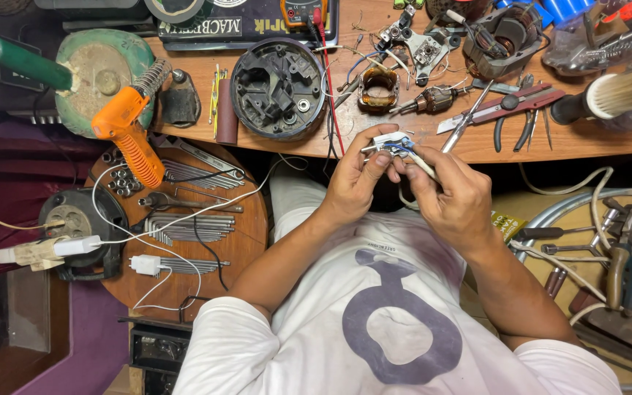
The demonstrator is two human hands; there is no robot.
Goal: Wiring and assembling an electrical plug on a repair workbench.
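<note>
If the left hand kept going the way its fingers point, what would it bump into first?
Probably the small white switch part that the left hand already pinches; past it lies the wooden bench edge, though depth is unclear.

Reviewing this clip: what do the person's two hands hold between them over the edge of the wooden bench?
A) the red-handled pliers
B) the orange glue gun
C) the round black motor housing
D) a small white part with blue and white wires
D: both the left hand and the right hand pinch the small white part with its wires, while the glue gun, pliers and black housing lie untouched.
</note>
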